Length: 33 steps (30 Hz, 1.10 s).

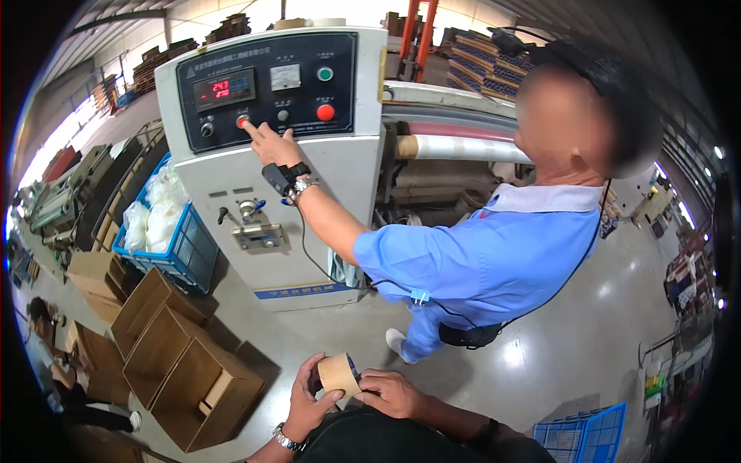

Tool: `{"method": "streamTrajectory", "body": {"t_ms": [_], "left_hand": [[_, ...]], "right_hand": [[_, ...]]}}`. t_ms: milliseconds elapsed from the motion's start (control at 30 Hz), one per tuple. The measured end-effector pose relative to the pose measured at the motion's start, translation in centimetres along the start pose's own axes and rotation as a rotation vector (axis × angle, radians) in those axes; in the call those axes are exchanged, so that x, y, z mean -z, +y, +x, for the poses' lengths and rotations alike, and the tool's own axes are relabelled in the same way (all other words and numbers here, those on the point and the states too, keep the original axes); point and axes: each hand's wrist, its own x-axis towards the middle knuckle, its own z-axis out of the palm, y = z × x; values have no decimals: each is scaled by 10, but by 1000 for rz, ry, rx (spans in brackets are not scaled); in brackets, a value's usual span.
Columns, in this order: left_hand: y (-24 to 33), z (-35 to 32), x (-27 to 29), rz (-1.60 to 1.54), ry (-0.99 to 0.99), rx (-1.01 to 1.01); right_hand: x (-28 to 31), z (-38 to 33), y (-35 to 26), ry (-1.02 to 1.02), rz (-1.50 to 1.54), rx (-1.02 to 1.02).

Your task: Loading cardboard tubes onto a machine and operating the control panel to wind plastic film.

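Low in the head view, a short tan roll of tape (338,375) sits between my two hands, with a dark bluish inner edge on its right side. My left hand (307,405) grips it from the left, the thumb below and the fingers curled round the far side. On the right edge, the bent fingers of my right hand (394,392) pinch the roll. A co-worker in a blue shirt (494,247) stands in front of me and reaches left. That person's hand (274,145) has a fingertip at a red button on the machine's control panel (231,116).
Below the panel is the machine's pale cabinet (231,185); its long rollers (463,148) run to the right. Open cardboard boxes (202,386) and a blue crate (189,247) of clear plastic stand left. Another blue crate (583,436) lies lower right. Someone sits (46,347) far left.
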Motion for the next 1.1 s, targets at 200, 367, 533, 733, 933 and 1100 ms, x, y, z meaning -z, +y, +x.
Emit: {"method": "streamTrajectory", "body": {"t_ms": [200, 367, 533, 733, 933, 1100], "left_hand": [[-1, 1, 1, -6, 28, 16], [-2, 2, 3, -19, 13, 23], [-2, 3, 4, 20, 13, -16], [-2, 3, 7, 19, 11, -4], [-2, 3, 9, 6, 14, 10], [-2, 4, 12, 31, 12, 25]], "right_hand": [[1, 0, -1, -13, -39, -41], [0, 0, -2, 8, -27, -35], [-1, 2, -2, 15, -13, -37], [-3, 5, 1, -6, -26, -61], [-4, 7, 2, 1, -17, -49], [-3, 8, 2, 20, 0, -28]]}}
